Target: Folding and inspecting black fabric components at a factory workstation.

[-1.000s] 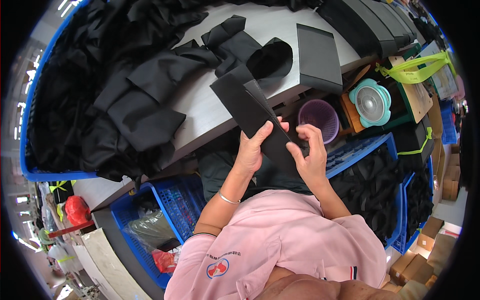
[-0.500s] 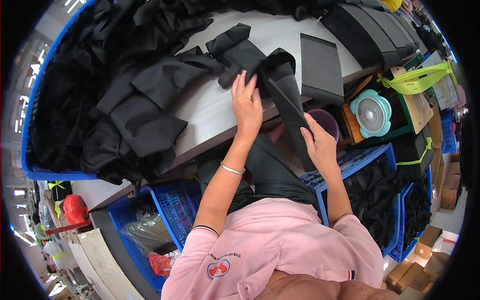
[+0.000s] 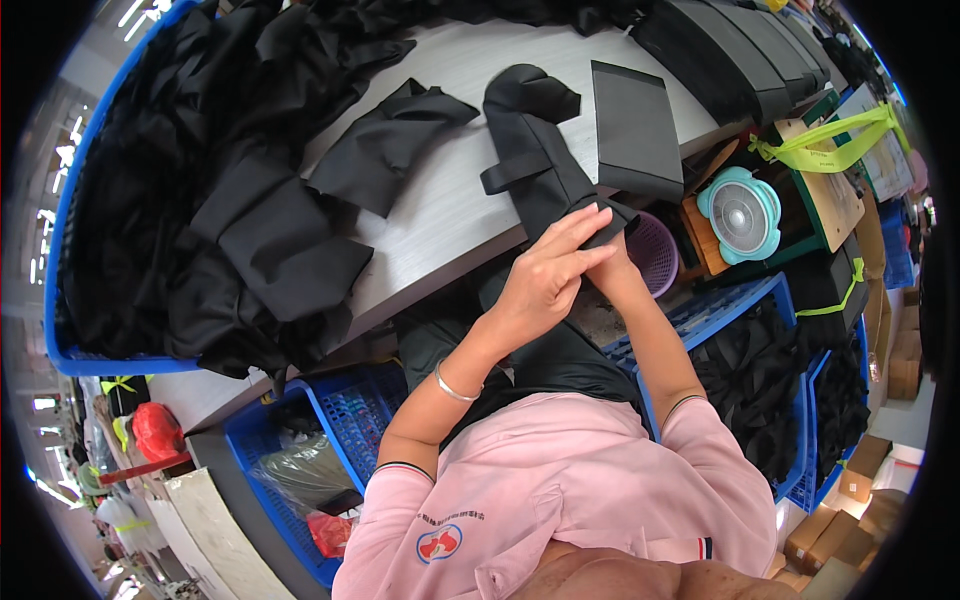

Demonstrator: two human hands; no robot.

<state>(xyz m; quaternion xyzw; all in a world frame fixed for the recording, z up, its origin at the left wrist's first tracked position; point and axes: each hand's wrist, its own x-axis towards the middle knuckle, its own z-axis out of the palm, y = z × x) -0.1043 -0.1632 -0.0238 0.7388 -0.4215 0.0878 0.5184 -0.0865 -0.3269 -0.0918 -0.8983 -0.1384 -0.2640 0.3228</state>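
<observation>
At the middle of the frame, right on the near edge of the tabletop (image 3: 440, 215), both hands meet. The left hand (image 3: 545, 275) comes up from the lower centre, forearm angled toward the upper right, a thin bracelet (image 3: 455, 385) on the wrist, fingers stretched long and flat. Its grip is loose, fingertips laid on the lower end of the long black fabric piece (image 3: 535, 165), not clenched. The right hand (image 3: 612, 270) sits just behind it, mostly hidden by the left; it touches the same end of the fabric, but whether its grip is closed on it cannot be told. The fabric piece runs from the hands up toward the upper centre, lying on the tabletop with a strap across its middle. Just right of it rests a flat black rectangular box (image 3: 635, 130). To the left, a folded black cloth (image 3: 385, 150), and beyond that a big heap of black fabric (image 3: 210, 210) filling the upper left. Right of the hands, below the tabletop edge, a purple basket (image 3: 652, 250) and a small teal fan (image 3: 740, 213).
</observation>
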